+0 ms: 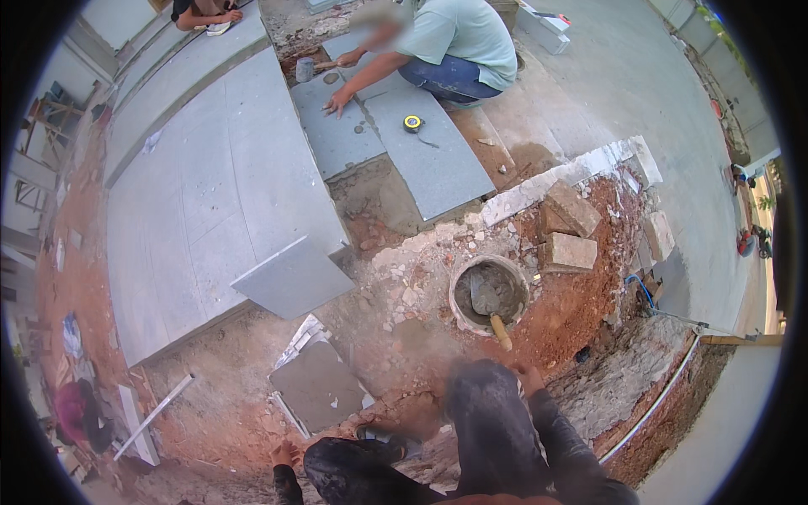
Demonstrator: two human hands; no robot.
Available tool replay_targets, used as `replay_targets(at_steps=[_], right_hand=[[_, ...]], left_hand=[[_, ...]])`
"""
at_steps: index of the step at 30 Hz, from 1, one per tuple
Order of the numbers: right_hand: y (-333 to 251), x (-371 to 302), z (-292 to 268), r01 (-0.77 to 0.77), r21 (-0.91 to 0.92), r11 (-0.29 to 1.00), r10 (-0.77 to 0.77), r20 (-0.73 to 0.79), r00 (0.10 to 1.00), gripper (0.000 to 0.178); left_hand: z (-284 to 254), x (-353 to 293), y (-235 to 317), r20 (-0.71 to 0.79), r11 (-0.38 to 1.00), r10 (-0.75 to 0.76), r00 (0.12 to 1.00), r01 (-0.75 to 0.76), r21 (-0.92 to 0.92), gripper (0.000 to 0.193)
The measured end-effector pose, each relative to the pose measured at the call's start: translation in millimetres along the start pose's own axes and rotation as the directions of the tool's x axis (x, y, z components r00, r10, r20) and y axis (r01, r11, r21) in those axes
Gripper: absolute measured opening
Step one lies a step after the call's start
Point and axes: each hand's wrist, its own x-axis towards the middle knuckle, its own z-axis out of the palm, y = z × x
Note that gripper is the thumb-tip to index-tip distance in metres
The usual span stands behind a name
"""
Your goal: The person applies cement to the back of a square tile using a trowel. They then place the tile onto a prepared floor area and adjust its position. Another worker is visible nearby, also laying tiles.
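Reddish soil [555, 328], grey concrete floor [648, 84], daylight

The trowel handle [501, 332] looks wooden, the mortar [507, 288] rough, the tilted slab [296, 279] matt.

Sits or squats low, legs [497, 438] bent and parted. Holds the left hand [284, 455] just outside the left knee [331, 461], fingers loosely parted, with only a short stretch of dark left sleeve [287, 486] showing behind it. Extends the right forearm [562, 433], sleeved in black, forward along the thigh, bringing the right hand [529, 380] beside the right knee [481, 379], finger pose too indistinct to read.
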Motion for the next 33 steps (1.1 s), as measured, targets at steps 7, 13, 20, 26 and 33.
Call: replay_targets(at_steps=[7, 13, 20, 26, 33], right_hand=[[100.4, -238.9, -38.5, -0.351, -0.526, 0.774, 0.554, 0.296, 0.778, 0.044], [-32.0, -259.1, -80.3, -0.331, -0.37, 0.868, 0.431, 0.229, 0.873, 0.042], [-85.5, -236.1, -167.4, 0.391, -0.604, 0.695, -0.101, 0.456, 0.884, 0.04], [-107.1, -287.9, -243.7, -0.055, 0.43, 0.901, 0.033, 0.058, 0.998, 0.055], [-199.3, -292.9, -266.8, -0.424, 0.695, 0.581, 0.448, 0.163, 0.879, 0.049]], left_hand=[[13.4, -258.6, 36.9, 0.158, 0.654, 0.111, 0.981, -0.192, 0.732, 0.073], [39.5, -369.4, 148.9, 0.557, 0.326, 0.058, 0.829, -0.543, 0.774, 0.083], [100.1, -467.7, 267.4, 0.829, 0.108, -0.013, 0.559, -0.823, 0.557, 0.075], [132.9, -422.9, 330.8, 0.828, 0.835, 0.114, 0.55, -0.504, 0.22, 0.06], [128.7, -361.1, 322.1, 0.657, 0.957, 0.173, 0.734, -0.282, 0.063, 0.05]])
